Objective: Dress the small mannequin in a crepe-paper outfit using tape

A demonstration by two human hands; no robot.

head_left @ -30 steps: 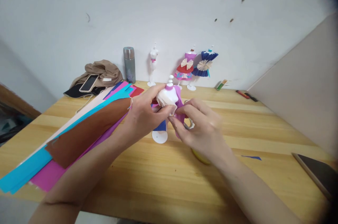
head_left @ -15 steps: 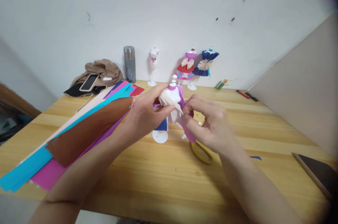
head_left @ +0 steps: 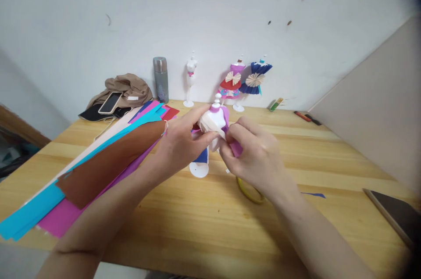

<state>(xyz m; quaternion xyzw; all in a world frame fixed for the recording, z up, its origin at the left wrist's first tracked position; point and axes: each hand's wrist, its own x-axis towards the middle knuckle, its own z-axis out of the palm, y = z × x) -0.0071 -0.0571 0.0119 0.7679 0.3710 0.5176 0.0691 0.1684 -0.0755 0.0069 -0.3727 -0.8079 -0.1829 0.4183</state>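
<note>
A small white mannequin [head_left: 217,116] with a purple neck band stands in front of me on a round white base [head_left: 199,170]. My left hand [head_left: 180,143] is closed around its side, the thumb pressing a strip of cream crepe paper [head_left: 206,123] across its chest. Pinched at the mannequin's other side, my right hand [head_left: 255,152] grips the end of that cream strip. Purple paper [head_left: 236,149] shows under the right fingers and over the shoulder. Blue paper [head_left: 200,156] hangs lower down. The mannequin's back is hidden.
Brown paper [head_left: 112,165] tops a pile of coloured sheets at left. A yellow scissors handle [head_left: 248,192] lies below my right hand. Along the wall stand a flask [head_left: 161,81], a bare mannequin [head_left: 191,75] and two dressed ones [head_left: 233,79]. A dark tablet-like object [head_left: 394,215] lies at right.
My right hand has shifted slightly left, closer to the mannequin, drawing the cream strip tighter across the chest. The hanging purple paper is now mostly behind the right fingers. My left hand stays put.
</note>
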